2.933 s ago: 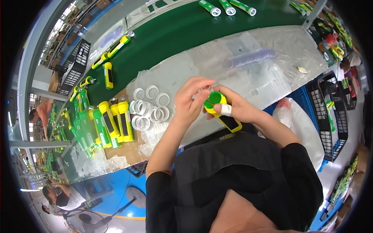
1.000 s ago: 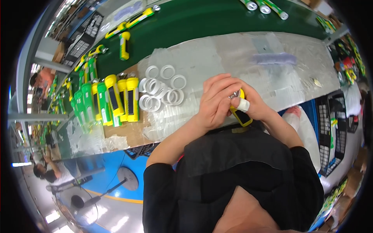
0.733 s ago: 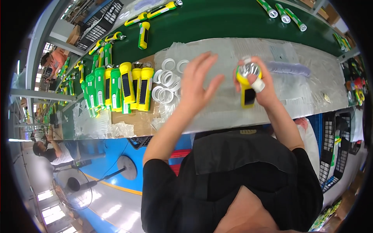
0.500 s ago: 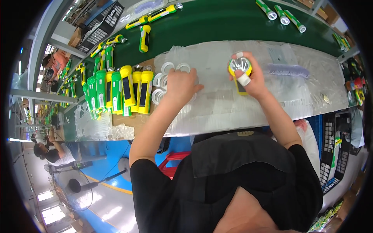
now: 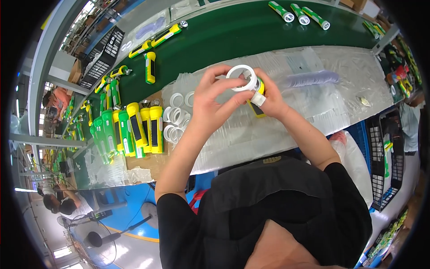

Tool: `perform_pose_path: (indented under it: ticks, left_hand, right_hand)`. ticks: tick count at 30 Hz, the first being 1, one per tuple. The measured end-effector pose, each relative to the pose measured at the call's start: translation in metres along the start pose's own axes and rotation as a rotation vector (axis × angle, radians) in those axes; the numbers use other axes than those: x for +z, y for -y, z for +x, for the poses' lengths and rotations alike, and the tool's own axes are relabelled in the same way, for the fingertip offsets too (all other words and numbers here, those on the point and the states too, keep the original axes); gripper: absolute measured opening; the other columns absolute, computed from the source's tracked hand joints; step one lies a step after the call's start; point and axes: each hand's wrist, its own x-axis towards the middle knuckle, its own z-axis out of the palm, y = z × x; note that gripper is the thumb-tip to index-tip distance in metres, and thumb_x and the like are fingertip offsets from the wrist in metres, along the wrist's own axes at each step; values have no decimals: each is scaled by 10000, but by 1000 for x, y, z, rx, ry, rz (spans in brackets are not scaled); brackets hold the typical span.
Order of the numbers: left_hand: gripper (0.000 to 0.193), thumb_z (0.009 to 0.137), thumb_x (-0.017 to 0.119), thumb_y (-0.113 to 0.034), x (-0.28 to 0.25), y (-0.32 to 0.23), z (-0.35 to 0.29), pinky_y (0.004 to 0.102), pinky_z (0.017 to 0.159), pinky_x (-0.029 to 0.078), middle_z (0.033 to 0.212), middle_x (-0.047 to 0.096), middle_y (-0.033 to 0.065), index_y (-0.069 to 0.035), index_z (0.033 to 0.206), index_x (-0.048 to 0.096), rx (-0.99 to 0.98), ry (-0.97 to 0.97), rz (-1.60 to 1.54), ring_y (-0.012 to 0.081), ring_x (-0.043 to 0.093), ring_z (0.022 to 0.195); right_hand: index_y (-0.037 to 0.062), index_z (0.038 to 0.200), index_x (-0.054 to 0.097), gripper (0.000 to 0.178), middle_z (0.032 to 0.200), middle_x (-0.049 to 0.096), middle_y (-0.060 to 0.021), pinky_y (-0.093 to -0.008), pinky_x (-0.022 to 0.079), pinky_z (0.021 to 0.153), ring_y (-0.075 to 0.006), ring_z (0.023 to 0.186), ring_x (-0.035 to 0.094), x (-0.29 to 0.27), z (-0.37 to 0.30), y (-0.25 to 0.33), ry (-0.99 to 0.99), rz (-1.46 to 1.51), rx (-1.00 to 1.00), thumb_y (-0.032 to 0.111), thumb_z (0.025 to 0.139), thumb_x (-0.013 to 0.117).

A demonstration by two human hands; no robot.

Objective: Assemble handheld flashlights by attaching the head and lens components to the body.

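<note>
In front of me, my left hand (image 5: 209,102) grips a white plastic ring (image 5: 230,71) between thumb and fingers. Close beside it, my right hand (image 5: 274,99) is closed around a yellow flashlight (image 5: 258,111) with a dark panel on its body; its head is mostly hidden behind the ring and fingers. White tape wraps a finger of my right hand. Left of my hands lies a loose pile of white rings (image 5: 178,117). Farther left, yellow and green flashlights (image 5: 135,127) lie close together in a bunch.
Plastic sheeting (image 5: 233,141) covers the near worktop. A row of clear lens discs (image 5: 312,79) lies on it to the right. Behind runs a green conveyor belt (image 5: 224,38) carrying green-and-white flashlights (image 5: 301,15) and yellow ones. Black crates (image 5: 101,58) stand at both sides; a fan (image 5: 92,240) is lower left.
My left hand has picked a white ring from the pile and moved right, bringing it to the flashlight's head. My right hand has shifted slightly left. The whole view has also shifted.
</note>
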Motion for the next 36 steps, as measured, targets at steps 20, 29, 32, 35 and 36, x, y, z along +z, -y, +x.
perform_pose_path:
  ticks: [20, 29, 32, 35, 36]
  left_hand:
    - [434, 662, 849, -220, 30, -11, 18, 397, 780, 503, 1049, 612, 105, -116, 1040, 663, 147, 198, 263, 307, 597, 982]
    - [365, 714, 820, -150, 58, -3, 16, 368, 706, 511, 972, 671, 80, -90, 1005, 609, 32, 205, 59, 276, 644, 873]
    - [337, 731, 813, -121, 57, 3, 17, 324, 705, 516, 1032, 687, 58, -70, 1006, 625, 40, 220, 49, 230, 652, 893]
    - [333, 732, 811, -114, 56, 6, 16, 319, 695, 513, 1002, 685, 64, -64, 1006, 628, 70, 207, 31, 223, 647, 868]
    - [335, 729, 811, -108, 57, 7, 16, 317, 691, 512, 979, 681, 68, -62, 1007, 629, 69, 206, 38, 221, 644, 854]
  right_hand:
    - [30, 1063, 593, 439, 1003, 601, -93, -346, 493, 768, -248, 904, 586, -70, 13, 103, 347, -870, -179, 144, 697, 805]
    - [-4, 1016, 589, 352, 913, 572, -121, -357, 490, 674, -272, 832, 592, -65, 50, 153, 809, -1110, 174, -9, 667, 639]
    - [-17, 975, 592, 304, 877, 594, -138, -351, 487, 658, -288, 792, 606, -57, 53, 153, 804, -1194, 204, -22, 673, 630]
    - [-25, 922, 597, 263, 788, 601, -141, -357, 482, 618, -297, 717, 606, -53, 52, 152, 745, -1165, 210, 2, 666, 653]
    - [-25, 922, 597, 263, 788, 601, -141, -357, 482, 618, -297, 717, 606, -53, 52, 150, 742, -1165, 216, 2, 666, 653]
